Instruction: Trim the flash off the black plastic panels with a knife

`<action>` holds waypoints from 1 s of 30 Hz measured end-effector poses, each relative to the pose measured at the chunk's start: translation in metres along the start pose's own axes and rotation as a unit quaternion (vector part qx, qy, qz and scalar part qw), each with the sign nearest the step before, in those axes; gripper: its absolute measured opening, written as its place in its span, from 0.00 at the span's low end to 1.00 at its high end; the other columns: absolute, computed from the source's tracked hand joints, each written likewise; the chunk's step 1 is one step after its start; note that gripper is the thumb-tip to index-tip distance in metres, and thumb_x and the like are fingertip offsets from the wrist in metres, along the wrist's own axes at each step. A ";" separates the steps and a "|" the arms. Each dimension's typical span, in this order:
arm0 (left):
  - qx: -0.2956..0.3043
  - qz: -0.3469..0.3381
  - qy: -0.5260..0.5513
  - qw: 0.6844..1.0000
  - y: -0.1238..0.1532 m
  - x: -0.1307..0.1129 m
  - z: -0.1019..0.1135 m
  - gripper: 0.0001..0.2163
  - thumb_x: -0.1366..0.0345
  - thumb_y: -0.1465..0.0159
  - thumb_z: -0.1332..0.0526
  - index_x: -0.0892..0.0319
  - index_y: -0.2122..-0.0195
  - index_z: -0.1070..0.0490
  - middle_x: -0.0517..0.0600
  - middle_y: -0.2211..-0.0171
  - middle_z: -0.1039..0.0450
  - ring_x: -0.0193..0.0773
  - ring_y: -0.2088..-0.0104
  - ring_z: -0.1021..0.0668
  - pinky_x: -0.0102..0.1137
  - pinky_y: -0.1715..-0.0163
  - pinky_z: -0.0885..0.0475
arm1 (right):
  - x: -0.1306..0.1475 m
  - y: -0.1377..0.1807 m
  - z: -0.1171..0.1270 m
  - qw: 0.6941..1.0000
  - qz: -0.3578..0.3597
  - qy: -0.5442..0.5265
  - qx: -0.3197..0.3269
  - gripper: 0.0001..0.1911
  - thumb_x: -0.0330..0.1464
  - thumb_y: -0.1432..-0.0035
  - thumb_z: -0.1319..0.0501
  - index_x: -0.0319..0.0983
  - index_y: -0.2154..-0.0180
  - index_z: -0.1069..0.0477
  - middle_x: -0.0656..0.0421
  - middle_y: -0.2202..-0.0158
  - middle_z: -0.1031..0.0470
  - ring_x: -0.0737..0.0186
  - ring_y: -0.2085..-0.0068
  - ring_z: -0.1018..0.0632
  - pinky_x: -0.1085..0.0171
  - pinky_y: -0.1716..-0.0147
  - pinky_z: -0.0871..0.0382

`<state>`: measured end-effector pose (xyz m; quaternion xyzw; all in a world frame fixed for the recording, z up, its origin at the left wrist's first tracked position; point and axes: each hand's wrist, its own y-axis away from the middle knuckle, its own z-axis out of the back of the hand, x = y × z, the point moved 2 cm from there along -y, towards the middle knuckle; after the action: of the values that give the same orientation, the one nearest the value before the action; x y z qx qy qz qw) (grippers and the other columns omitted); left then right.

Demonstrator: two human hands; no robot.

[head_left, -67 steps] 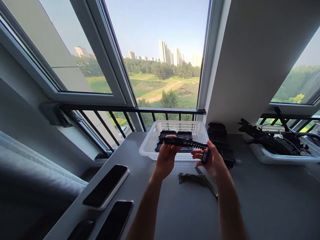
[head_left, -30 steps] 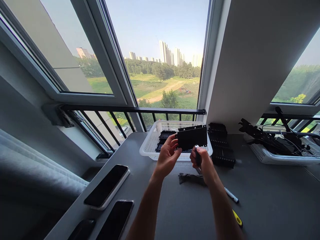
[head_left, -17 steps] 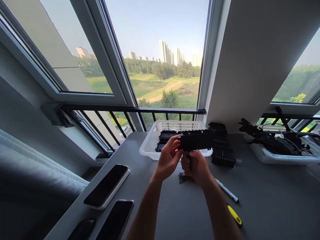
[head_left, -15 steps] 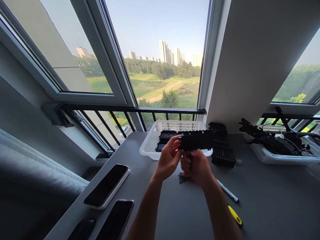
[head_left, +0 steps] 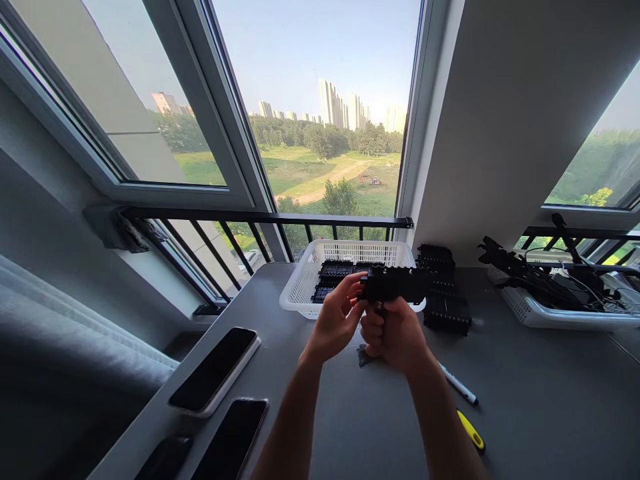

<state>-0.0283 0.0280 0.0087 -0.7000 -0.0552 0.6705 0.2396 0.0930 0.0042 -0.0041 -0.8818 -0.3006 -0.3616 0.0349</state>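
A black rectangular plastic part [head_left: 397, 285] with a notched upper edge is held up over the front of the white basket. The fingers and thumb of my left hand [head_left: 336, 323] are closed on its left end. Just beneath it, my right hand [head_left: 397, 333] is curled round a slim dark tool [head_left: 382, 317], whose upper end meets the part's lower edge. Most of that tool is hidden by the fingers, so its exact kind does not show. A small dark scrap [head_left: 364, 356] lies on the table below my hands.
The white basket [head_left: 300, 293] contains more black parts; others are stacked to its right [head_left: 447, 312]. A marker [head_left: 459, 383] and a yellow-handled tool [head_left: 470, 430] lie by my right forearm. Phones [head_left: 215, 370] lie at left. A second basket [head_left: 535, 312] of cables stands at right.
The black part has tilted slightly and sits a little lower, showing more of its notched upper edge. Both hands keep their grip in nearly the same place.
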 end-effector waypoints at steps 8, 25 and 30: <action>0.008 -0.009 -0.015 1.000 0.000 0.002 0.002 0.19 0.70 0.38 0.41 0.55 0.45 0.35 0.53 0.56 0.26 0.41 0.51 0.25 0.35 0.50 0.30 | 0.000 0.002 -0.002 1.000 0.005 -0.014 0.004 0.14 0.43 0.54 0.46 0.41 0.78 0.46 0.66 0.80 0.52 0.69 0.78 0.50 0.69 0.81 0.58; -0.079 0.013 0.022 0.997 -0.007 -0.002 0.007 0.19 0.67 0.43 0.37 0.58 0.49 0.33 0.52 0.58 0.24 0.42 0.54 0.23 0.37 0.51 0.30 | 0.030 0.017 0.029 0.997 0.061 -0.014 -0.041 0.17 0.45 0.53 0.46 0.42 0.79 0.50 0.66 0.80 0.52 0.69 0.78 0.50 0.70 0.82 0.58; -0.058 0.006 0.009 0.998 -0.005 -0.002 0.006 0.18 0.67 0.41 0.38 0.57 0.50 0.34 0.52 0.58 0.24 0.41 0.54 0.23 0.35 0.51 0.30 | 0.028 0.015 0.026 0.999 0.042 -0.011 -0.020 0.16 0.44 0.54 0.46 0.41 0.79 0.49 0.65 0.80 0.52 0.69 0.78 0.50 0.70 0.81 0.58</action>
<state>-0.0330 0.0332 0.0130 -0.7192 -0.0872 0.6612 0.1949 0.1332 0.0132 -0.0029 -0.8981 -0.2568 -0.3559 0.0293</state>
